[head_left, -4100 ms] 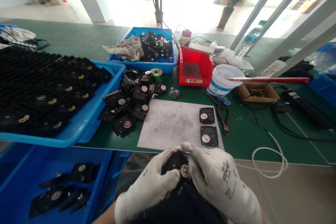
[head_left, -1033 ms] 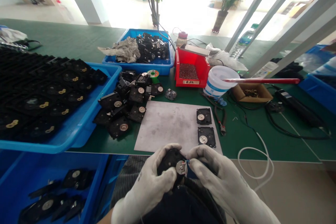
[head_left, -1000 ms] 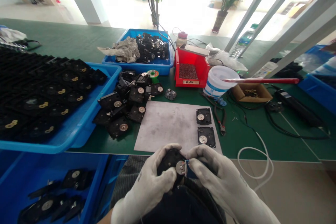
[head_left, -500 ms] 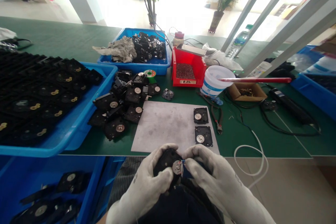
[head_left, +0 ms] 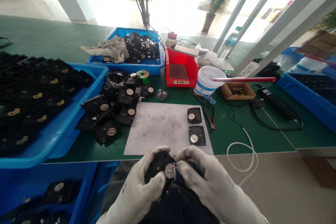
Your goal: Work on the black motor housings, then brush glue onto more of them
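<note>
One unit (head_left: pixel 154 168) was held just off the table's (head_left: pixel 225 136) near edge. The left hand (head_left: pixel 140 187) gripped it, thumb on top, apparently to keep its disc (head_left: pixel 169 171) exposed; the right hand (head_left: pixel 202 175) was at the disc's side, its grip undeterminable. Two other units (head_left: pixel 200 136) lay along the sheet's (head_left: pixel 157 126) right edge, presumably kept apart from the pile (head_left: pixel 124 96). Both wrists were angled inward, fingers curled.

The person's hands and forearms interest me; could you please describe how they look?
The left hand and right hand wear close-fitting whitish gloves, greyer toward the fingertips, with small dark markings too blurred to read. No sleeves can be made out.
</note>
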The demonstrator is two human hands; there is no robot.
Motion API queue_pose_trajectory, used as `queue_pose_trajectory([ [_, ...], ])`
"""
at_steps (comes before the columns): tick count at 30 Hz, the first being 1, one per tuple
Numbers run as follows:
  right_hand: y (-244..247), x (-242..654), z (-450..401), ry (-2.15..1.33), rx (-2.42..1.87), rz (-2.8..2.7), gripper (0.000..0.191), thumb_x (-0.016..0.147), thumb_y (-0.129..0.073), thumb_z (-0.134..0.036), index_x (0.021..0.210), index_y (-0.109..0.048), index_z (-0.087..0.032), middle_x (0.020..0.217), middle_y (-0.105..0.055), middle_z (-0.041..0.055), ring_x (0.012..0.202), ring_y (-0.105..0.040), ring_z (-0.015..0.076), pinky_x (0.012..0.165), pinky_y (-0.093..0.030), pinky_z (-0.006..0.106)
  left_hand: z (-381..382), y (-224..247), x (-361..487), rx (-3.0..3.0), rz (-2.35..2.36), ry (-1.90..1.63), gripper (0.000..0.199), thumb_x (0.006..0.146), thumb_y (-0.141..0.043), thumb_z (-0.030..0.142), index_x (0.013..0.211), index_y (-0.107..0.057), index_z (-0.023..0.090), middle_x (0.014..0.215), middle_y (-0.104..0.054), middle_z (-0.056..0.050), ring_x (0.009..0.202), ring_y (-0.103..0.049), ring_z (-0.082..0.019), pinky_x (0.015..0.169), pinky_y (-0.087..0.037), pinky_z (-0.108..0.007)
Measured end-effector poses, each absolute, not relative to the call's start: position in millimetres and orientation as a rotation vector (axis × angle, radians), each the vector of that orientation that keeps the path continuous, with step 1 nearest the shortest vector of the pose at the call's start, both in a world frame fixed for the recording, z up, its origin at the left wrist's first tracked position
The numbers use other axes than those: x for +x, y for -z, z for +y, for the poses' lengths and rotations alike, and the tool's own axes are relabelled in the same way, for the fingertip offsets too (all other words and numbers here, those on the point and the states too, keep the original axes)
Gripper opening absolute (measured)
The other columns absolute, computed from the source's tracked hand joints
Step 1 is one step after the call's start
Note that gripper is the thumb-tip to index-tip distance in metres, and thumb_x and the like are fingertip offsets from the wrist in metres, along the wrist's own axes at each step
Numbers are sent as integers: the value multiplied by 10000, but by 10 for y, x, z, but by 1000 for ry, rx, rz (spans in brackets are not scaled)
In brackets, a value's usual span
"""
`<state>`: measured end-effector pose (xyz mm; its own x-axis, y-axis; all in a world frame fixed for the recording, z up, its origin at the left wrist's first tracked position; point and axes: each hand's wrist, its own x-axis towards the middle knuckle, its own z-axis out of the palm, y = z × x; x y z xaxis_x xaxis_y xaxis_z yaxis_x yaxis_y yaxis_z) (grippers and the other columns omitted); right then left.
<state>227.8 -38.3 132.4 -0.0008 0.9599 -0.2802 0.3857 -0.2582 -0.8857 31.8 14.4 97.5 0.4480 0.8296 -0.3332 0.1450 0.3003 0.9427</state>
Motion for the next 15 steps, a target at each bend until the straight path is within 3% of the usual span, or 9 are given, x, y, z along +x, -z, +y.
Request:
queue_pose_trajectory([
  [8, -1459, 2251, -385, -1292, -1780, -1382, 124, 1003, -552, -314, 1029, -667, -277, 791, -666, -61, 686, -608, 106, 621, -442, 202, 106, -950, 254, 1168, 1072, -595, 547, 828, -744, 461, 1305, -711, 194, 1216, -798, -95, 1094, -764, -325, 900, -639, -315],
  [15, -1511, 2208, -381, -1263, -1849, -1391, 144, 977, -555, -329, 1015, -680, -269, 821, -702, -19, 749, -641, 147, 640, -464, 213, 128, -871, 187, 1255, 1067, -583, 551, 861, -735, 466, 1346, -703, 206, 1258, -792, -93, 1158, -750, -340, 969, -632, -341],
])
